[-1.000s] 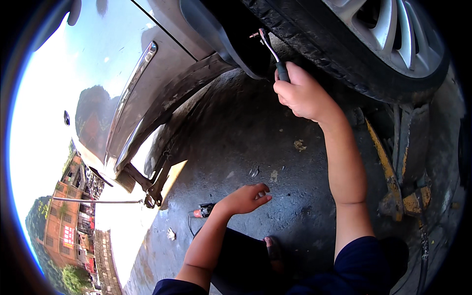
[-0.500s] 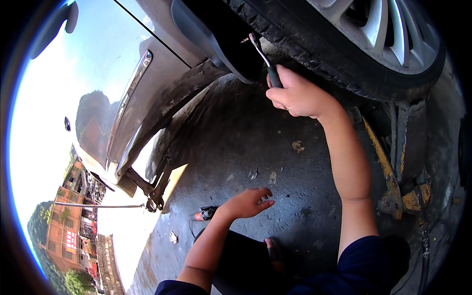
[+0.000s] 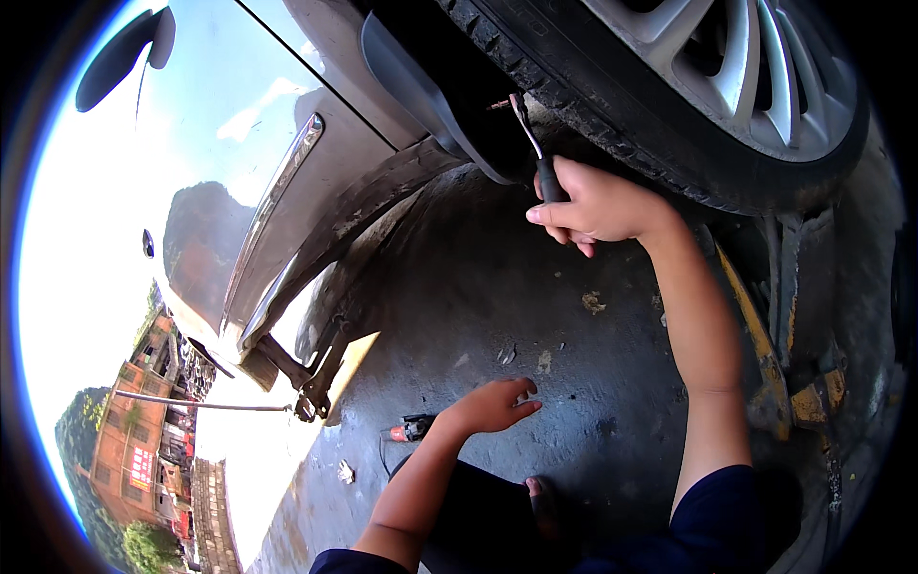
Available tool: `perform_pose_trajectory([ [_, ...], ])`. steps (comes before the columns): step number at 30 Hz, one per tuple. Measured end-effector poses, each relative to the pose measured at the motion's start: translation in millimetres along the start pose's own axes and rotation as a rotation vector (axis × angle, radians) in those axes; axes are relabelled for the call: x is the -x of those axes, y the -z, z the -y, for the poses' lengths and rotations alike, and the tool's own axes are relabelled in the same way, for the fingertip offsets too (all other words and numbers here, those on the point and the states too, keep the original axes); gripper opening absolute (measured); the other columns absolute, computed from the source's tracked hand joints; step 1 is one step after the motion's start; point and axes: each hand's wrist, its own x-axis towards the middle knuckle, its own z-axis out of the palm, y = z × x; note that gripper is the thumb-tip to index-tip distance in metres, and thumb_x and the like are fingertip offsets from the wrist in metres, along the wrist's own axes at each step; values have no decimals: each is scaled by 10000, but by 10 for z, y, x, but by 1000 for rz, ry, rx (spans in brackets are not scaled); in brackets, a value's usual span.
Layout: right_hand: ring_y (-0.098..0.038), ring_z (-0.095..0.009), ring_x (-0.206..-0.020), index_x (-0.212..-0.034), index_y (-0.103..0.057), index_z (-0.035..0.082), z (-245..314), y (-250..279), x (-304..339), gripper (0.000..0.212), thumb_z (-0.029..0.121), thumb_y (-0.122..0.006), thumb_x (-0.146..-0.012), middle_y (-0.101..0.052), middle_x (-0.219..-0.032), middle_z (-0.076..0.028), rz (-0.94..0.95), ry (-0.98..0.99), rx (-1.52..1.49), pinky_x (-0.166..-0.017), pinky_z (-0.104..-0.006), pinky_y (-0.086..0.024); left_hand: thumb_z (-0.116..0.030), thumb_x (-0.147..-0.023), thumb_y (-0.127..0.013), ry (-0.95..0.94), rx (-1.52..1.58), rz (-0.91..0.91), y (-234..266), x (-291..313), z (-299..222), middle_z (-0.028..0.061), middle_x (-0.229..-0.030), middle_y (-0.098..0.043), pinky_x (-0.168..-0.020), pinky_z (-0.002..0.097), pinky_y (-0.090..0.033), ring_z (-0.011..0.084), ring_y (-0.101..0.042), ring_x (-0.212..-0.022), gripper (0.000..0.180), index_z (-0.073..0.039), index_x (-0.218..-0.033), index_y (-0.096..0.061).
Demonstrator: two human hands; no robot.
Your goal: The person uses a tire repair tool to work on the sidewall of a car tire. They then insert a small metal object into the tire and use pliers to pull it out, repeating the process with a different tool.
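Observation:
My right hand (image 3: 602, 201) grips the dark handle of a ratchet wrench (image 3: 548, 180) below the car's front tyre. Its slim metal shank points up to the wheel-arch liner, where the head meets a small reddish bolt (image 3: 498, 104). Whether the head is seated on the bolt is hard to make out. Thumb and forefinger wrap the handle, while the lower fingers hang a little looser. Over the floor in front of my knee floats my left hand (image 3: 497, 404), empty, its fingers loosely bent and apart.
The raised tyre (image 3: 660, 124) with its silver rim fills the upper right. A silver car body (image 3: 316, 210) runs along the left, above a lift arm (image 3: 311, 392). A red-and-black power tool (image 3: 413, 428) lies on the floor. A yellow-and-grey lift part (image 3: 755, 325) stands at right.
The whole view has shifted, so the scene sits lower and further right. The wrench handle has swung slightly to a steeper angle, and my right hand's lower fingers have loosened.

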Motion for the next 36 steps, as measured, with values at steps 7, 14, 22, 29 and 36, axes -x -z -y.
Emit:
perform_pose_trajectory([
  [7,-409,-68,-435,-946,-440,62,9,-99,35,220,179,-627,-955,-532,-640,-29,55,-22,-226,-390,-256,-399,-405,-992,-571,-9,13,-7,-41,-17,-52,219,-1115,-688,-898,421,-530,375,-667,-1048,445,-29,-1228,-587],
  [14,-614,-370,-954,-1225,-463,-14,-993,-119,-721,388,195,-625,-942,-616,-1012,-211,-587,368,525,-831,-437,-483,-414,-988,-572,-44,-5,-8,-102,-55,-73,224,-1108,-685,-897,431,-527,387,-664,-1041,455,-31,-1233,-585],
  [22,-426,-87,-464,-846,-437,75,301,-231,151,222,190,-595,-951,-503,-620,-29,-4,-48,-327,-407,-276,-390,-414,-987,-572,-40,-42,-37,-137,16,-4,226,-1115,-682,-894,436,-527,395,-662,-1039,459,-22,-1225,-583],
  [29,-355,-51,-424,-890,-408,79,137,-267,93,185,166,-561,-947,-460,-604,1,-77,-65,-291,-341,-241,-312,-427,-992,-557,-23,-39,2,-78,-12,-129,223,-1155,-676,-910,440,-525,391,-656,-1063,473,-27,-1243,-575],
  [36,-603,-430,-1091,-1275,-446,-75,-917,68,-669,480,252,-602,-960,-606,-1158,-306,-540,249,663,-941,-462,-478,-428,-991,-557,-25,-69,14,-102,-47,-117,230,-1145,-674,-912,443,-524,392,-657,-1060,477,-34,-1259,-574],
])
